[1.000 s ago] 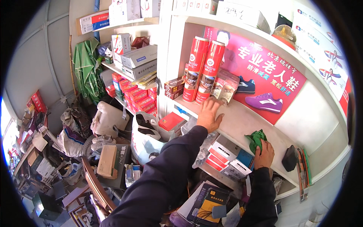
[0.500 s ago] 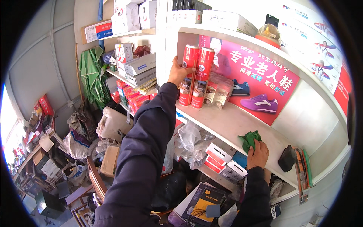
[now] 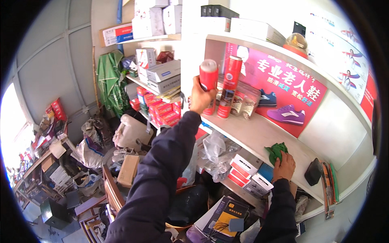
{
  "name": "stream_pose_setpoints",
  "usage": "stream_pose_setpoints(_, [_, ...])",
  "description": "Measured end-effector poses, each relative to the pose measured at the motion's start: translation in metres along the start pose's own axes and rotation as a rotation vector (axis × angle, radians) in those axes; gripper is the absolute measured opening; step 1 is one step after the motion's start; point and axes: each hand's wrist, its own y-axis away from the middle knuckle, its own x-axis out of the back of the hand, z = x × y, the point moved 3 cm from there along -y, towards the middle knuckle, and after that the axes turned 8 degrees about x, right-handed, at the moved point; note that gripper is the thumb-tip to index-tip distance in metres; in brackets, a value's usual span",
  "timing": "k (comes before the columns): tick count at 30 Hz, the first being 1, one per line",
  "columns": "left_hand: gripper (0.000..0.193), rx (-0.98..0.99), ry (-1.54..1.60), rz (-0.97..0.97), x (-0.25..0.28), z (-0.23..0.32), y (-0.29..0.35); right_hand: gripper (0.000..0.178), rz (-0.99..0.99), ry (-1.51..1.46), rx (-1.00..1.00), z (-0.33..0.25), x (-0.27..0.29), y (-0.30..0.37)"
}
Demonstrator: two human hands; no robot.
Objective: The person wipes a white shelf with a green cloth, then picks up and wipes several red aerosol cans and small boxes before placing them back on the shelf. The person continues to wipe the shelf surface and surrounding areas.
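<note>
My left hand (image 3: 202, 97) is wrapped round a tall red spray can (image 3: 208, 75) with a pale cap, tilted so its top leans toward me. Right beside it a second red can (image 3: 229, 87) stands upright on the white shelf (image 3: 259, 133). Clear plastic packs (image 3: 246, 97) with brownish contents sit behind the cans. Lower right, my right hand (image 3: 285, 166) presses a crumpled green cloth (image 3: 276, 152) onto the shelf near its front edge; its fingers are bent over the cloth.
A dark case (image 3: 313, 172) and some long flat strips (image 3: 329, 182) lie at the shelf's right end. A pink shoe poster (image 3: 279, 89) covers the back panel. Below are small boxes (image 3: 243, 166) and clear plastic bags (image 3: 216, 150). Red boxes (image 3: 164, 111) fill the left shelf.
My left hand has closed round the left can and tipped its top toward me; before, its fingers only reached along it. The view has shifted slightly. My right hand stays on the green cloth.
</note>
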Motion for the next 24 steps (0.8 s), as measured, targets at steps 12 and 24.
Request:
stream_pose_setpoints(12, [0.073,0.088,-0.091,-0.139,0.164,0.119,0.214,0.033,0.129,-0.582,-0.092,0.003,0.003,-0.01])
stream_pose_setpoints(24, [0.07,0.003,-0.155,-0.23,0.238,0.159,0.35,0.033,-0.452,-1.476,0.162,-0.39,0.205,0.07])
